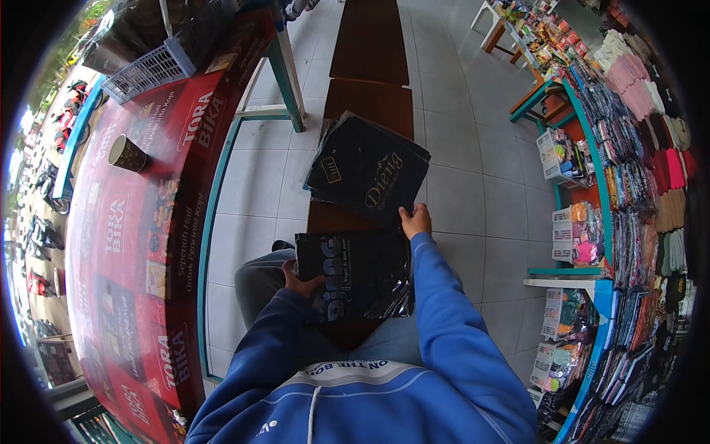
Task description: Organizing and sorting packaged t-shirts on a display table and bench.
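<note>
A black folded garment in clear plastic (360, 275), with large blue-grey lettering, lies before me at the near end of a brown wooden bench (369, 39). My left hand (302, 281) holds its left edge, thumb on top. Beyond it on the bench rests a stack of dark packaged garments (363, 166), turned at an angle, the top one bearing gold lettering. My right hand (415, 220) pinches the near right corner of that stack between thumb and fingers; how many packets it grips cannot be told. The two lots meet or nearly meet near my right hand.
At left stands a table with a red printed cover (133, 222), bearing a patterned paper cup (127, 154) and a grey-blue plastic basket (150, 69). Right are teal-framed shelves (596, 166) with folded clothes and white baskets (563, 236). Grey tiled floor (455, 139) surrounds the bench.
</note>
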`<state>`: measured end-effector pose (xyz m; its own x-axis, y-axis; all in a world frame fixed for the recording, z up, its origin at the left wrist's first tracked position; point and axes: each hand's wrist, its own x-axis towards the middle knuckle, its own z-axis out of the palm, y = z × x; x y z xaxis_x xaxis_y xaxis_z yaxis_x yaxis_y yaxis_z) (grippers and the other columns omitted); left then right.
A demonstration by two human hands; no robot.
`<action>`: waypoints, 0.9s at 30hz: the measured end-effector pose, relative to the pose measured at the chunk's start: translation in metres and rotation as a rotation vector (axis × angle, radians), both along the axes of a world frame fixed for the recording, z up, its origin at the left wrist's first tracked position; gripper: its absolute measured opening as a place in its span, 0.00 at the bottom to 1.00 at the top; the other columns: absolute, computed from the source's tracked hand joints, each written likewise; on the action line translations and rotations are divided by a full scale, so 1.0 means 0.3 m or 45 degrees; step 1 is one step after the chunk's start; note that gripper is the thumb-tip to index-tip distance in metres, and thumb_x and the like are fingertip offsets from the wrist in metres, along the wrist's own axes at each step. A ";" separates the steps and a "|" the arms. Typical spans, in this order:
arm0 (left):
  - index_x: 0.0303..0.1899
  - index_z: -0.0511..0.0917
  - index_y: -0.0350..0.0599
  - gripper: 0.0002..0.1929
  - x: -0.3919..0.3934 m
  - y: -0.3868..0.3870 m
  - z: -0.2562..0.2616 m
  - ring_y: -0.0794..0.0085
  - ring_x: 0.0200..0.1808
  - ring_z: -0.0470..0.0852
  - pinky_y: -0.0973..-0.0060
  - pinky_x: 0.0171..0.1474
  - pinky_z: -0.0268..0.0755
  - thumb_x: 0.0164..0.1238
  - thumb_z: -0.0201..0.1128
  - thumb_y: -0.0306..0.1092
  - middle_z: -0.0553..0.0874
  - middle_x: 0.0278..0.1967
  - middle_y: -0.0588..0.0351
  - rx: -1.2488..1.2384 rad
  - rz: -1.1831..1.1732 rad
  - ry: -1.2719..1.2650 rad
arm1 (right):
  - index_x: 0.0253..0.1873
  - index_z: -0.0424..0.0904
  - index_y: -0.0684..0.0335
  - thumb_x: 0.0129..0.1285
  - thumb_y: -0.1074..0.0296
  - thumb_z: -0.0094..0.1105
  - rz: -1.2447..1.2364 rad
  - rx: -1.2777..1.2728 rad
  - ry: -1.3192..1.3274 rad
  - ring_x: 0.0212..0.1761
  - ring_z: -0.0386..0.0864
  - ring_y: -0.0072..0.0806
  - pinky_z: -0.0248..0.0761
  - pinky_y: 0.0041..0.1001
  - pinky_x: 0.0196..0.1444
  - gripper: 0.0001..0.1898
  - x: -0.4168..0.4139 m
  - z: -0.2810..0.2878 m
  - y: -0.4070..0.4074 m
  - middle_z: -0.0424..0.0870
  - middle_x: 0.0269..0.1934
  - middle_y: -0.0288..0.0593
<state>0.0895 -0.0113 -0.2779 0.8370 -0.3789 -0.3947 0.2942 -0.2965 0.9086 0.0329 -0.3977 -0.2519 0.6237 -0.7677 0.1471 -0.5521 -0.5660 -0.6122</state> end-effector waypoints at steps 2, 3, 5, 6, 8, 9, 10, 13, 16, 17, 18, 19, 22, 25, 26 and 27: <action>0.58 0.72 0.38 0.30 0.031 -0.020 0.023 0.67 0.51 0.82 0.69 0.55 0.75 0.53 0.76 0.32 0.83 0.51 0.51 -0.125 -0.056 0.334 | 0.48 0.76 0.68 0.56 0.54 0.70 -0.430 0.447 0.159 0.45 0.83 0.43 0.75 0.35 0.51 0.24 0.040 -0.055 -0.056 0.84 0.43 0.54; 0.59 0.72 0.37 0.31 0.040 0.001 0.033 0.67 0.52 0.81 0.69 0.56 0.74 0.53 0.76 0.31 0.82 0.52 0.51 -0.239 -0.082 0.665 | 0.48 0.76 0.68 0.56 0.54 0.70 -0.408 0.464 0.163 0.45 0.83 0.43 0.75 0.35 0.51 0.24 0.067 -0.051 -0.038 0.84 0.43 0.54; 0.59 0.71 0.37 0.32 0.012 0.044 0.031 0.68 0.53 0.81 0.69 0.56 0.74 0.53 0.76 0.31 0.82 0.52 0.51 -0.243 -0.128 0.556 | 0.49 0.77 0.67 0.53 0.50 0.72 -0.369 0.283 0.313 0.45 0.83 0.46 0.75 0.36 0.52 0.27 0.105 -0.003 -0.012 0.84 0.44 0.54; 0.60 0.71 0.37 0.32 -0.002 0.035 0.050 0.68 0.53 0.80 0.69 0.57 0.73 0.53 0.76 0.31 0.82 0.52 0.51 -0.261 -0.216 0.455 | 0.43 0.78 0.67 0.53 0.52 0.72 -0.389 0.155 0.248 0.42 0.83 0.48 0.76 0.39 0.49 0.24 0.104 -0.010 -0.010 0.85 0.39 0.53; 0.60 0.71 0.37 0.32 -0.016 0.008 0.084 0.68 0.53 0.80 0.70 0.57 0.73 0.53 0.75 0.30 0.82 0.52 0.51 -0.219 -0.215 0.345 | 0.39 0.77 0.66 0.53 0.53 0.72 -0.360 0.162 0.246 0.40 0.83 0.48 0.75 0.40 0.46 0.21 0.103 -0.011 -0.054 0.84 0.36 0.53; 0.61 0.71 0.37 0.32 -0.020 -0.002 0.133 0.68 0.54 0.80 0.71 0.57 0.72 0.53 0.74 0.28 0.82 0.52 0.52 -0.174 -0.219 0.235 | 0.35 0.76 0.65 0.53 0.55 0.72 -0.337 0.172 0.244 0.38 0.82 0.49 0.75 0.41 0.43 0.19 0.096 -0.013 -0.076 0.84 0.33 0.53; 0.61 0.71 0.37 0.32 -0.017 -0.003 0.206 0.68 0.54 0.80 0.71 0.57 0.72 0.53 0.74 0.28 0.82 0.52 0.52 -0.177 -0.225 0.240 | 0.35 0.76 0.65 0.53 0.55 0.72 -0.343 0.169 0.248 0.38 0.82 0.49 0.75 0.41 0.43 0.19 0.102 -0.002 -0.082 0.84 0.33 0.53; 0.62 0.70 0.37 0.31 -0.030 0.042 0.508 0.68 0.54 0.79 0.72 0.60 0.69 0.54 0.69 0.22 0.82 0.53 0.53 -0.228 -0.228 0.089 | 0.30 0.72 0.64 0.53 0.59 0.72 -0.239 0.174 0.164 0.34 0.81 0.50 0.73 0.42 0.39 0.17 0.134 0.097 -0.087 0.81 0.28 0.53; 0.62 0.70 0.38 0.30 -0.043 0.205 0.689 0.67 0.56 0.79 0.72 0.62 0.68 0.54 0.68 0.20 0.82 0.54 0.52 -0.279 -0.169 0.026 | 0.30 0.70 0.64 0.56 0.64 0.68 -0.173 0.011 -0.010 0.32 0.80 0.52 0.72 0.43 0.38 0.14 0.154 0.232 -0.118 0.80 0.27 0.52; 0.62 0.70 0.37 0.30 -0.049 0.272 0.716 0.67 0.56 0.79 0.72 0.62 0.68 0.54 0.68 0.20 0.82 0.54 0.51 -0.258 -0.132 -0.010 | 0.31 0.70 0.64 0.58 0.65 0.67 -0.132 0.050 -0.044 0.32 0.80 0.52 0.72 0.43 0.38 0.13 0.156 0.294 -0.119 0.80 0.27 0.52; 0.61 0.71 0.37 0.30 -0.052 0.338 0.736 0.67 0.57 0.79 0.71 0.62 0.68 0.54 0.68 0.20 0.82 0.54 0.51 -0.242 -0.095 -0.047 | 0.33 0.74 0.63 0.61 0.65 0.64 -0.098 0.024 0.000 0.34 0.82 0.52 0.73 0.43 0.39 0.09 0.160 0.344 -0.110 0.82 0.28 0.52; 0.61 0.71 0.37 0.29 -0.045 0.388 0.759 0.67 0.56 0.80 0.70 0.62 0.68 0.54 0.67 0.20 0.82 0.53 0.51 -0.216 -0.095 -0.030 | 0.33 0.74 0.63 0.61 0.65 0.64 -0.099 0.018 -0.005 0.34 0.82 0.52 0.73 0.43 0.39 0.09 0.153 0.355 -0.105 0.82 0.28 0.52; 0.60 0.71 0.37 0.28 -0.049 0.460 0.780 0.65 0.55 0.80 0.69 0.62 0.68 0.54 0.66 0.23 0.82 0.53 0.51 -0.250 0.023 -0.104 | 0.40 0.79 0.63 0.66 0.62 0.57 -0.006 -0.237 0.399 0.42 0.82 0.54 0.76 0.43 0.45 0.10 0.142 0.374 -0.077 0.84 0.32 0.55; 0.60 0.71 0.37 0.28 -0.085 0.497 0.770 0.64 0.55 0.80 0.68 0.62 0.68 0.53 0.65 0.23 0.82 0.53 0.51 -0.224 0.147 -0.103 | 0.42 0.78 0.65 0.67 0.63 0.55 -0.017 -0.340 0.448 0.41 0.82 0.57 0.76 0.44 0.46 0.11 0.084 0.314 -0.034 0.83 0.33 0.58; 0.60 0.71 0.37 0.28 -0.090 0.500 0.778 0.64 0.55 0.80 0.68 0.62 0.68 0.53 0.65 0.23 0.82 0.53 0.51 -0.227 0.150 -0.110 | 0.42 0.77 0.65 0.65 0.66 0.55 -0.052 -0.380 0.416 0.41 0.81 0.59 0.76 0.46 0.45 0.09 0.073 0.289 -0.034 0.83 0.32 0.58; 0.60 0.70 0.37 0.29 -0.106 0.504 0.787 0.63 0.55 0.80 0.68 0.62 0.68 0.53 0.65 0.23 0.82 0.53 0.50 -0.218 0.177 -0.122 | 0.42 0.77 0.65 0.65 0.66 0.55 -0.047 -0.382 0.417 0.41 0.81 0.59 0.76 0.46 0.45 0.09 0.066 0.278 -0.041 0.83 0.32 0.58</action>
<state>0.0576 0.1398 -0.0419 0.9164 -0.3121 -0.2507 0.2314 -0.0982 0.9679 0.0528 -0.4100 -0.1685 0.6478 -0.7435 0.1661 -0.7124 -0.6684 -0.2136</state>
